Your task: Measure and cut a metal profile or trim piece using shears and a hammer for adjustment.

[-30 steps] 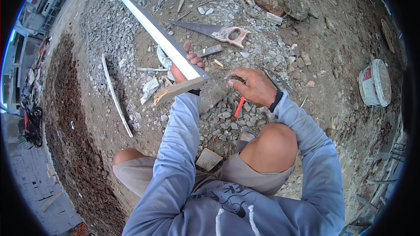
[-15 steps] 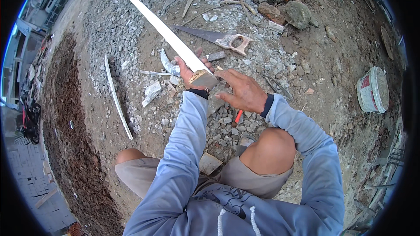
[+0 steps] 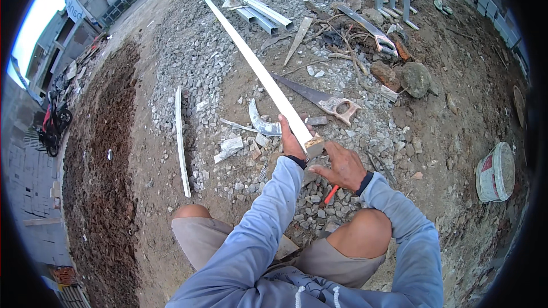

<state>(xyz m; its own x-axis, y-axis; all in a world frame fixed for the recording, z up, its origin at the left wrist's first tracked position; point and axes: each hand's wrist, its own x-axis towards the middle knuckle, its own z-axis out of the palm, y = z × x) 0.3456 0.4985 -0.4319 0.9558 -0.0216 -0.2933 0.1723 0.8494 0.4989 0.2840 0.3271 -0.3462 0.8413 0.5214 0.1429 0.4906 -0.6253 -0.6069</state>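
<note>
A long white board (image 3: 257,68) stretches from far up the gravel down to me. My left hand (image 3: 291,142) grips its near end from below and holds it raised. My right hand (image 3: 342,165) is beside the cut end (image 3: 315,146), fingers curled and touching it; whether they hold something small I cannot tell. A red-handled tool (image 3: 331,194) lies on the stones below my right wrist. I am squatting, both knees in view.
A handsaw (image 3: 319,100) lies just right of the board. A curved white offcut (image 3: 260,125), a thin white strip (image 3: 181,142) and scraps lie on the gravel to the left. A bucket (image 3: 495,172) stands at the right. Rocks, planks and metal channels lie farther off.
My left hand has lifted the board's near end and turned it so it points away from me. My right hand moved from the stones up to the cut end.
</note>
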